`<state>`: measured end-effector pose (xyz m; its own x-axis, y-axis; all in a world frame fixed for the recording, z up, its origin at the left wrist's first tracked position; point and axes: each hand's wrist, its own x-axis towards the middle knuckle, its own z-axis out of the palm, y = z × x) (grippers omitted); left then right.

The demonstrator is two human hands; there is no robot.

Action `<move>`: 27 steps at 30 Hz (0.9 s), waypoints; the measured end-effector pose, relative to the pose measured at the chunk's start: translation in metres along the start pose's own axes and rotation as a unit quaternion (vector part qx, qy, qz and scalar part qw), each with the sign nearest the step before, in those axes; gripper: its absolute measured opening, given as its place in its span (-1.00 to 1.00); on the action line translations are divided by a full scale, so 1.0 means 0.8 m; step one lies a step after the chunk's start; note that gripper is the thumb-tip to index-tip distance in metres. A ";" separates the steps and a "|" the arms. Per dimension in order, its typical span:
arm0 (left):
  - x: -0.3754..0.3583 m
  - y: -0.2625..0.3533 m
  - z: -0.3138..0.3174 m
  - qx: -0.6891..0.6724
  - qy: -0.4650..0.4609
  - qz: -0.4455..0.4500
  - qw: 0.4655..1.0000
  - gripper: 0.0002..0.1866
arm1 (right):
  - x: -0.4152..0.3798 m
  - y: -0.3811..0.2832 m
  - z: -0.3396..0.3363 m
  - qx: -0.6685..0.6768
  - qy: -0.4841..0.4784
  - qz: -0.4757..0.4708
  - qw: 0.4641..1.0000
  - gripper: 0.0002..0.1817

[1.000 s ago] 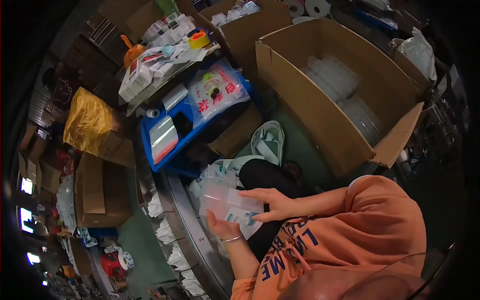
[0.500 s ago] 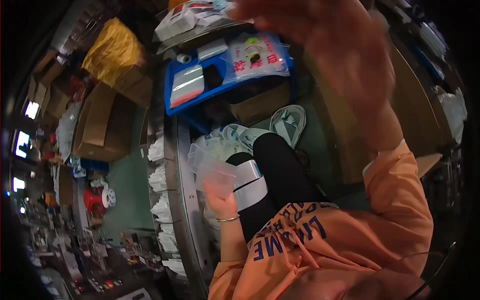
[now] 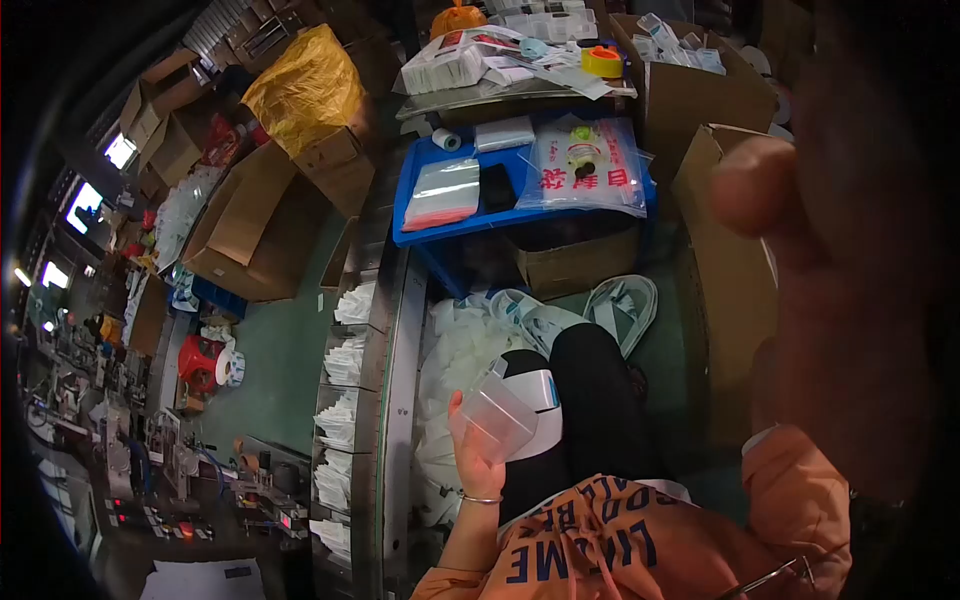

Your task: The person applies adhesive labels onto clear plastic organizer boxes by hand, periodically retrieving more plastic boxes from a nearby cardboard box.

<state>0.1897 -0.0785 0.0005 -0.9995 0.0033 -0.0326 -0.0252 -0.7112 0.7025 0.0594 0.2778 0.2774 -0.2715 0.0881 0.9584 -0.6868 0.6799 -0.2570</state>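
Note:
My left hand, with a bracelet at its wrist, is closed on a clear plastic box above my lap. Just behind the box, a white item with a blue mark lies over my thigh. Very close to the camera at the right edge, my right hand looms large and dark. One fingertip shows, but the other fingers are blurred or cut off, so what it holds cannot be made out.
A blue stool bears plastic bags and a black item. Beyond it is a table with papers and orange-yellow tape. Cardboard boxes stand at the right. White paper stacks fill a rack beside my left arm.
The view has shifted, showing more of the far table. My right hand has moved from the upper middle to the right edge, nearer the camera. My left hand still holds the clear box.

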 end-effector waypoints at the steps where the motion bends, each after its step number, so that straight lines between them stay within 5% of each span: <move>1: 0.006 -0.001 -0.004 0.004 0.003 0.000 1.000 -0.35 | -0.002 -0.002 0.001 0.006 0.000 -0.001 1.000 -0.42; 13: -0.007 -0.006 -0.031 -0.008 0.022 0.008 1.000 -0.31 | 0.007 -0.039 0.004 0.072 0.008 -0.031 0.997 -0.48; 17: 0.028 -0.027 -0.015 0.306 -0.040 0.167 0.936 -0.38 | 0.029 -0.076 -0.023 0.143 0.028 -0.094 0.985 -0.49; 18: 0.025 -0.023 0.001 0.407 -0.116 0.262 0.868 -0.34 | 0.025 -0.081 -0.018 0.168 0.016 -0.095 0.981 -0.50; 20: 0.005 -0.033 0.019 0.308 -0.092 0.183 0.929 -0.27 | 0.013 -0.084 -0.006 0.215 -0.010 -0.087 0.973 -0.51; 21: 0.002 -0.052 0.027 0.078 0.013 0.022 0.997 -0.23 | 0.007 -0.085 0.004 0.232 -0.023 -0.079 0.969 -0.51; 27: 0.012 -0.074 -0.025 0.175 -0.030 0.135 0.975 -0.16 | -0.024 -0.104 0.019 0.323 -0.045 -0.042 0.944 -0.53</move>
<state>0.1821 -0.0506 -0.0552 -0.9696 -0.1025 0.2220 0.2446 -0.4086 0.8794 0.1116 0.2086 0.2787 -0.2331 -0.0289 0.9720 -0.9689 0.0923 -0.2296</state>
